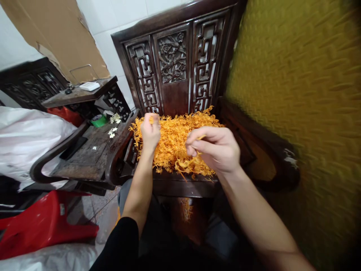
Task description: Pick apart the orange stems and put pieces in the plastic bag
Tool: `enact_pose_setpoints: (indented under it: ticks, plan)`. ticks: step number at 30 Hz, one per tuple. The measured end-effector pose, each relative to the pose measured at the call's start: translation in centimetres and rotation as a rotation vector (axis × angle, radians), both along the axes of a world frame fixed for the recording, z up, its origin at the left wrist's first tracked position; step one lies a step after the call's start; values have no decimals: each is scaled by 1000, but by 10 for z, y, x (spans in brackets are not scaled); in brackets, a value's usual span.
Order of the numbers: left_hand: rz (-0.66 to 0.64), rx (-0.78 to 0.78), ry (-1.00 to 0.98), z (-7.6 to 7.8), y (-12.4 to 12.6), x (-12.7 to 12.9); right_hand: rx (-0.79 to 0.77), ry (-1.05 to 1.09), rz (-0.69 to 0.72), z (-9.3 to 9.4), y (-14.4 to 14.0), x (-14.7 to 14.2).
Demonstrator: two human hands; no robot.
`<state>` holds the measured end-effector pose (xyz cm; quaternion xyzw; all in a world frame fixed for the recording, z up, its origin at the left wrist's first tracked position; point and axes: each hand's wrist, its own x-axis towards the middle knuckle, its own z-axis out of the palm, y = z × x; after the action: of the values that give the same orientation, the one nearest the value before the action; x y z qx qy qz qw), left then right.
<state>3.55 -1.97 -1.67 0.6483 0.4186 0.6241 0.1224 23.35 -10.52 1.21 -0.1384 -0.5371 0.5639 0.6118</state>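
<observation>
A heap of orange, spidery, branched pieces (172, 145) that look like soft plastic covers the seat of a dark carved wooden chair (176, 94). Over the right part of the heap, my right hand (218, 148) is closed in a pinch on a thin orange piece (200, 138). Just below those fingers hang more orange strands (188, 164); whether they join the pinched piece I cannot tell. My left hand (150, 131) is raised above the heap's left side, blurred by motion. Its fingers are curled, with a bit of orange showing among them, and what they hold is unclear.
To the left stands a second dark wooden chair (81, 162) with white flower-shaped pieces (113, 131) and a green tape roll (98, 120). White sacks (28, 139) and a red plastic stool (47, 222) are further left. A yellow-green textured surface (296, 75) rises close on the right.
</observation>
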Motion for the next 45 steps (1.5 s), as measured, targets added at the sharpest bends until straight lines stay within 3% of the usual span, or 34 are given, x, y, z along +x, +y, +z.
enact_pose_setpoints:
  ticks: [2,4,6,9,13,17,22,26,37,42,45]
  plan:
    - [-18,-29,-159,4,3,-11,26,18,-75,10,-4,10]
    - [-90,-17,-172,13,-6,-14,-14,15,-153,16,0,19]
    - [-167,-17,-90,26,-26,-10,-117,-13,-149,17,8,25]
    - [-228,-50,93,44,-59,0,-247,-24,-33,14,20,31]
    - [-199,-47,330,58,-82,7,-260,1,42,10,22,31]
    - [-89,-73,466,55,-80,10,-199,-34,-27,6,20,26]
    - [-217,-97,589,44,-67,14,-100,-41,-165,-4,27,14]
    - [-172,-35,654,41,-66,16,-104,-18,-220,-8,30,8]
    - [140,-77,975,44,-94,39,-30,-89,-549,-14,28,-12]
    - [136,-124,957,44,-98,45,-28,-93,-557,-20,33,-16]
    - [92,-93,899,51,-116,48,-44,-122,-625,-29,49,-3]
